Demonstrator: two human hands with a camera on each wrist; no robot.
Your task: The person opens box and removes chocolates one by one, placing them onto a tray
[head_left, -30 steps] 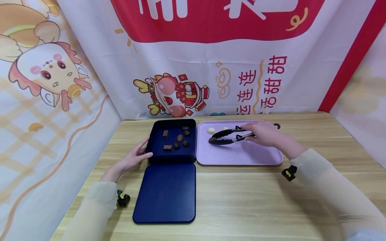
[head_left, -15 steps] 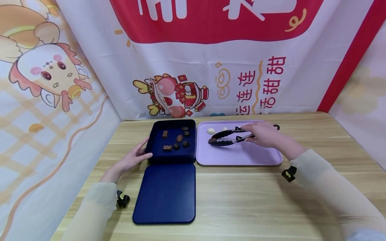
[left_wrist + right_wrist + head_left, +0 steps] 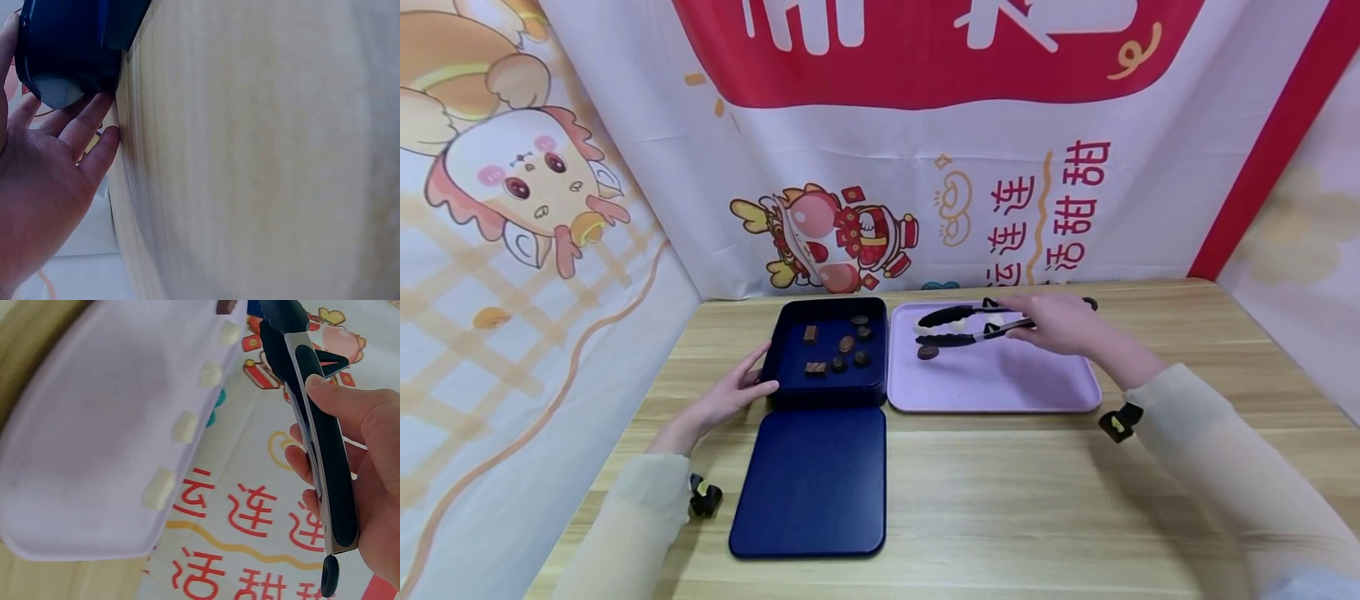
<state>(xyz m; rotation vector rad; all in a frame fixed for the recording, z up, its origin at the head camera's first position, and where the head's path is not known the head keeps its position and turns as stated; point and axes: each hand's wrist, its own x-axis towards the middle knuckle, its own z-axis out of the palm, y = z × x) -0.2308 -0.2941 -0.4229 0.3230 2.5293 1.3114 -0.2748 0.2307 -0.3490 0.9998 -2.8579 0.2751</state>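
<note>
Head view: right hand (image 3: pixel 1060 323) grips tongs (image 3: pixel 955 340) partly hiding pale sweets (image 3: pixel 185 427) on lilac tray (image 3: pixel 992 390); left hand (image 3: pixel 733 397), fingers loose, touches navy box (image 3: pixel 829 399); lid (image 3: pixel 811 483) lies in front.

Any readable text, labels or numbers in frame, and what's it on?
"运连连", red, on the white backdrop
"活甜甜", red, same backdrop; both lines cut off at the bottom
Large white characters on the red panel: cropped, unreadable
Tongs, box, lid, tray: no legible text
</note>
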